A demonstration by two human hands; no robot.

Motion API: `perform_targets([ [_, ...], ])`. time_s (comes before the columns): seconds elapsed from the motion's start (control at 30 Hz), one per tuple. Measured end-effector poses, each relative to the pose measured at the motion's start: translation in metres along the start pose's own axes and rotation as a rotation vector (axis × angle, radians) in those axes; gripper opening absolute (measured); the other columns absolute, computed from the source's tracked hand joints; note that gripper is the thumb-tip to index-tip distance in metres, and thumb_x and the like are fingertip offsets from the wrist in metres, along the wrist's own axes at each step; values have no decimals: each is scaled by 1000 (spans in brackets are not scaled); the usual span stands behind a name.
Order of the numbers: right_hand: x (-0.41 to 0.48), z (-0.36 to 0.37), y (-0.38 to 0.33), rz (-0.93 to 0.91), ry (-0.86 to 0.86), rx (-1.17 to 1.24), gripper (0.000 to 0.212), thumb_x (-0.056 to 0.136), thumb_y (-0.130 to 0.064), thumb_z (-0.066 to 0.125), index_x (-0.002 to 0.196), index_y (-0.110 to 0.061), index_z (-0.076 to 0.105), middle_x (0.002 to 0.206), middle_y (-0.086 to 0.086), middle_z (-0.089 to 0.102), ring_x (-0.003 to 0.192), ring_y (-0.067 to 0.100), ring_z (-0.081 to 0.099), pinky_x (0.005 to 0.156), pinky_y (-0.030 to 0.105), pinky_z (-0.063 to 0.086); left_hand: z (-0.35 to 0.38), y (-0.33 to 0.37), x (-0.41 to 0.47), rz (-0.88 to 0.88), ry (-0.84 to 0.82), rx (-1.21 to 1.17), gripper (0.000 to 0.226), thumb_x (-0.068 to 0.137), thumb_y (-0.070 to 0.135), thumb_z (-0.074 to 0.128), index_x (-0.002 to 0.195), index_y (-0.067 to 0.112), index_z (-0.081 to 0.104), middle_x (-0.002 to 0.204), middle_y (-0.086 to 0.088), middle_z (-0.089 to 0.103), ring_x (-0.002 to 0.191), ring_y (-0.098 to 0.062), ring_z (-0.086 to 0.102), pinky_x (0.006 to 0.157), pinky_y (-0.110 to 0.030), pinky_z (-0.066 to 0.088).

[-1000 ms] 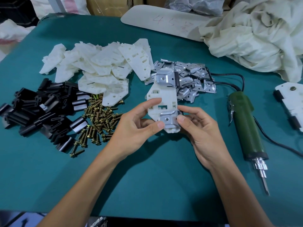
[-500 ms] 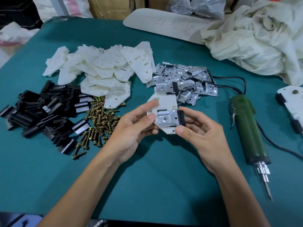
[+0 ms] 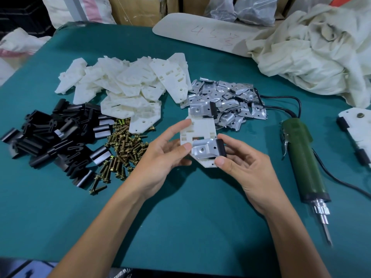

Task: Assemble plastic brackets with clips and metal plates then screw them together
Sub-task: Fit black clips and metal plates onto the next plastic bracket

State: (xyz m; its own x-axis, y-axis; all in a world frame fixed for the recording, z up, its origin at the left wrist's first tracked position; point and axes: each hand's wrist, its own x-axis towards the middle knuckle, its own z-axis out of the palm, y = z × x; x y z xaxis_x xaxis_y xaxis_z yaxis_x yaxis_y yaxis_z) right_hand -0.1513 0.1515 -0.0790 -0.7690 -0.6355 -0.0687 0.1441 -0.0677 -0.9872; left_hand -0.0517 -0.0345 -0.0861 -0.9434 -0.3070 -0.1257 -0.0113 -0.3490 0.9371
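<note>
A: What are our hands holding?

B: Our left hand (image 3: 160,155) and right hand (image 3: 247,167) hold one white bracket (image 3: 200,127) between them, over the green table (image 3: 180,217). The left hand grips the bracket's left edge, with the thumb on top, the forefinger stretched along the far side and the other fingers curled beneath.

A: And the right?

B: It pinches the near right corner. The thumb presses just beside a metal plate (image 3: 202,149), and the forefinger lies over a black clip (image 3: 220,147) at that plate's right end. A second plate (image 3: 198,110), with its own clip, sits on the bracket's far end, beyond our fingertips.

A: What lies around the hands?

B: Beyond the left hand is a heap of white brackets (image 3: 128,87). Just to its left is a heap of brass screws (image 3: 124,149), and further left a heap of black clips (image 3: 50,135). Beyond the right hand is a heap of metal plates (image 3: 230,97). To the right of that hand lies a green electric screwdriver (image 3: 301,157), bit pointing toward us, with its black cord (image 3: 281,99) trailing away. Further right, at the edge of view, is another bracket (image 3: 355,127) with black clips and a screw head.

A: Any writing?

B: On a pale board (image 3: 200,33) far beyond the hands we read "45" in red. Smaller red marks beside it are too faint to make out. A crumpled cream cloth (image 3: 311,57) lies to the board's right. Near our forearms, at the bottom edge, white letters on something dark are cut off and unreadable.
</note>
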Motion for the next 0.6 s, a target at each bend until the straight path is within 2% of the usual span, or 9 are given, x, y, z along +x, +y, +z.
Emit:
perform_targets([
  [0.07,-1,-2,0,21,-39,-18,53,73,-15,80,124,-27,68,117,-2,77,106,12,70,90,19,54,-1,1,-1,3,-11,6,48,92,19,68,136,33,59,122,-13,70,100,-20,66,81,-28,54],
  [0.2,-2,-8,-3,45,-143,-54,58,74,-11,82,129,-25,68,117,6,75,101,16,70,89,23,56,-3,4,-1,-21,-32,-58,49,92,15,66,139,24,56,113,-13,73,92,-20,67,81,-28,55],
  [0.3,-4,-11,-5,37,-140,-22,51,73,-9,83,121,-22,71,108,6,76,95,14,69,86,21,54,-4,7,-2,-64,-64,-109,51,90,16,66,140,22,55,121,-19,70,103,-24,68,87,-31,56],
  [0.4,-6,-11,-4,36,-122,18,47,72,-9,83,116,-22,74,108,7,77,95,14,70,85,20,55,-2,7,-4,-80,-76,-132,50,92,15,64,141,21,55,123,-20,69,103,-25,68,86,-31,57],
  [0.53,-11,-12,-1,61,-117,11,51,74,-10,83,123,-23,73,115,10,76,102,16,71,88,22,55,0,8,-9,-71,-50,-43,44,91,20,66,134,23,58,117,-24,68,94,-29,64,83,-30,56],
  [0.6,-16,-13,-1,74,-115,-1,54,72,-11,84,123,-26,73,117,8,76,101,14,70,87,20,55,1,7,-12,-52,-36,82,45,90,26,68,133,21,55,109,-16,73,96,-25,68,82,-28,55],
])
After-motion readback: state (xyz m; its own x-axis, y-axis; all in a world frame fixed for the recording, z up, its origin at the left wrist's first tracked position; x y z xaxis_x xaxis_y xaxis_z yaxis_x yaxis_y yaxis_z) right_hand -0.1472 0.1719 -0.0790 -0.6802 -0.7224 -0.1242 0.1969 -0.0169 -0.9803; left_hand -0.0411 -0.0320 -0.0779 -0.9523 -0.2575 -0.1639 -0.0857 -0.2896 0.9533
